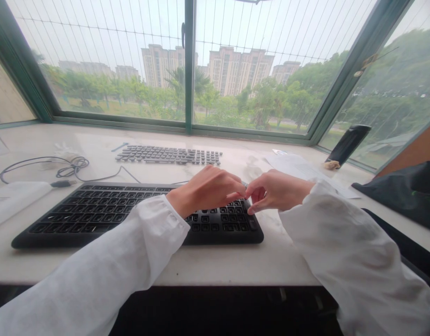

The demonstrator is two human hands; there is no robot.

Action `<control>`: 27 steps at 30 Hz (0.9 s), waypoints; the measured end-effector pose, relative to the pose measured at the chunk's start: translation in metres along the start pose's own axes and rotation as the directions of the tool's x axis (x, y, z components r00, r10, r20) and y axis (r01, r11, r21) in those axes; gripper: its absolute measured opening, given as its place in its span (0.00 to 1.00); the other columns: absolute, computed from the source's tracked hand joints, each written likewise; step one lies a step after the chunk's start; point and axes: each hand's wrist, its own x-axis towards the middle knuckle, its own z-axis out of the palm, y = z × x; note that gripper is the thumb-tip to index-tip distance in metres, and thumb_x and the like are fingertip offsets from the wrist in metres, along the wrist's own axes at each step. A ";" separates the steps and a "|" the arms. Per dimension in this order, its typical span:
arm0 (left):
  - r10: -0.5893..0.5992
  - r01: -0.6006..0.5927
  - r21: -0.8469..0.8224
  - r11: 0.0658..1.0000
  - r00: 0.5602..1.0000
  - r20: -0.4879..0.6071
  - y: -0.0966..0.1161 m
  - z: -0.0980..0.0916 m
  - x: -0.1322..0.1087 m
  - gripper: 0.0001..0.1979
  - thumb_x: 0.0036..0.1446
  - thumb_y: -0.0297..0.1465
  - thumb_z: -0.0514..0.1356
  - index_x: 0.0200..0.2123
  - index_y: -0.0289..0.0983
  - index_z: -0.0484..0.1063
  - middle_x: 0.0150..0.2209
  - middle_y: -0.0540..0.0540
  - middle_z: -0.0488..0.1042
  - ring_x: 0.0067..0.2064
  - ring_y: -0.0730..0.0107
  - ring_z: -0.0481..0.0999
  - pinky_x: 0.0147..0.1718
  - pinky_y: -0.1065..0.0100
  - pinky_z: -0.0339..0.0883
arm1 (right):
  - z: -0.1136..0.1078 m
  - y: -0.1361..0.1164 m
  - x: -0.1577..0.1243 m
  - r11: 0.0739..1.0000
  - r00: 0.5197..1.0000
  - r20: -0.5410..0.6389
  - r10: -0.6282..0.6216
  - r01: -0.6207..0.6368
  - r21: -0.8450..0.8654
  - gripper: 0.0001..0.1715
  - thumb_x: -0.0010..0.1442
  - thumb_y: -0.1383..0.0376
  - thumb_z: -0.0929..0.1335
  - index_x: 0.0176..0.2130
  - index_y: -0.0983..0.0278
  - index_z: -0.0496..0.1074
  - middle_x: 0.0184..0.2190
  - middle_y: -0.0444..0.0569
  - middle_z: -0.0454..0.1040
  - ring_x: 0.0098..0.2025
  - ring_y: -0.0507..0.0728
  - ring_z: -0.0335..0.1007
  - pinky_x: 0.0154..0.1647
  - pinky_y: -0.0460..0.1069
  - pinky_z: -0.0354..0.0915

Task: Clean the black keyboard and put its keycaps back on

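A black keyboard [106, 210] with most of its keycaps off lies on the pale stone sill, its bare key sockets showing. My left hand [211, 189] is over its upper right part, fingers curled and pinched near the number pad corner. From the right, my right hand [276, 189] meets it there, thumb and fingers bent together at the keyboard's right edge. The fingertips of both hands nearly touch; anything small between them is hidden. Behind the keyboard, loose keycaps [169, 155] are laid out in rows.
A dark cable [74, 165] with a USB plug [63, 184] lies coiled at the left, beside a white box [18, 198]. Paper sheets [302, 170] lie behind my right hand. At the right are a dark upright object [349, 144] and a black bag [407, 193]. Windows [188, 70] stand behind.
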 end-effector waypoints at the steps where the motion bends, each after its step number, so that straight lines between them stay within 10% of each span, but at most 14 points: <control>1: -0.002 0.002 0.002 1.000 1.000 0.006 0.000 0.000 0.000 0.11 0.62 0.29 0.55 0.35 0.43 0.78 0.30 0.52 0.78 0.24 0.79 0.70 0.21 0.72 0.48 | 0.000 0.000 0.000 1.000 1.000 0.003 -0.004 0.004 -0.002 0.20 0.46 0.54 0.75 0.38 0.62 0.81 0.27 0.45 0.79 0.28 0.54 0.73 0.31 0.48 0.64; 27: 0.015 -0.014 0.017 1.000 0.999 -0.034 0.001 -0.005 0.000 0.09 0.62 0.31 0.55 0.35 0.43 0.76 0.30 0.55 0.77 0.23 0.81 0.68 0.20 0.70 0.45 | -0.001 0.004 -0.005 0.992 0.993 -0.014 -0.118 0.119 0.052 0.16 0.50 0.55 0.72 0.35 0.62 0.80 0.29 0.47 0.79 0.34 0.55 0.75 0.36 0.48 0.70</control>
